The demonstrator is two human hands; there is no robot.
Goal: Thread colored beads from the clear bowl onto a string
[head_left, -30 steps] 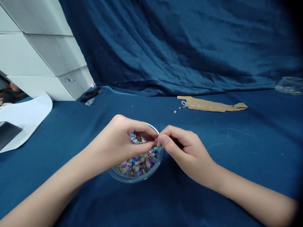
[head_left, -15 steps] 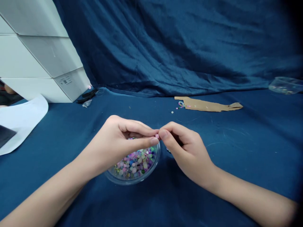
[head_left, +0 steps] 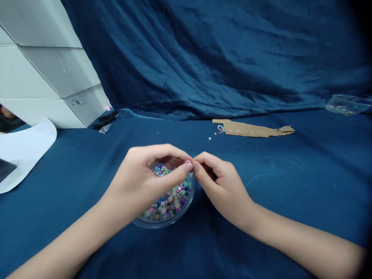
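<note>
A clear glass bowl full of small coloured beads stands on the blue cloth in front of me. My left hand hovers over the bowl, thumb and forefinger pinched on a small pink bead. My right hand sits just right of the bowl, its fingertips pinched together and meeting the left fingertips at the bead. What the right fingers hold is too fine to make out. A thin clear thread curls on the cloth to the right.
A brown cardboard strip with a few loose beads lies further back. White boxes stack at the far left, with white paper before them. A clear plastic bag rests at the far right. Blue cloth covers table and backdrop.
Both hands stayed pinched together over the bowl's right rim, lifting slightly and then settling; the pink bead showed between the fingertips half a second ago. The view drifted a little.
</note>
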